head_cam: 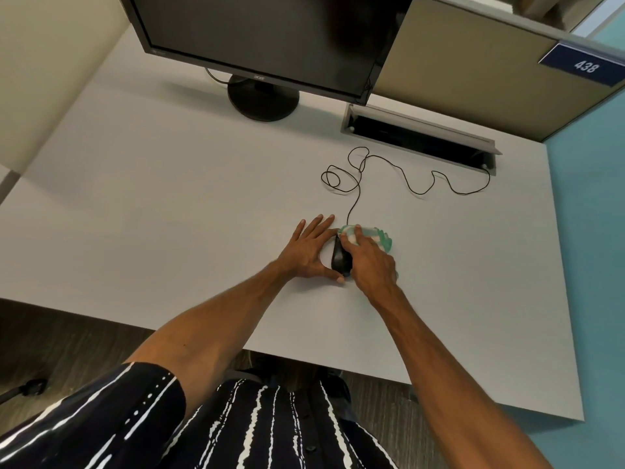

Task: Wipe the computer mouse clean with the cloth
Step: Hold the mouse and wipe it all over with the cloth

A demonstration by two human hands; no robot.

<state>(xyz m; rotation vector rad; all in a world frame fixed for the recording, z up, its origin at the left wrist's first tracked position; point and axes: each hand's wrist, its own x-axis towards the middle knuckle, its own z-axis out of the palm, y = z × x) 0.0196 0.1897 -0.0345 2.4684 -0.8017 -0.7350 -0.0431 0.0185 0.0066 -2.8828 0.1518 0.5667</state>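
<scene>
Mouse [340, 258] on desk [169, 214], right of centre, between my hands. Left hand [313, 250] lies flat on the desk, touching the mouse's left side. Right hand [370, 262] is on top of it, with the cloth [372, 236] bunched under my fingers and spilling off to the right. Cable [355, 184] loops back to the cable slot [419, 137] behind-right. Monitor [263, 38] stands behind-left, partition [473, 62] behind the slot.

left grip [313, 247] flat, fingers straight | right grip [370, 262] curled (arms outstretched)
</scene>
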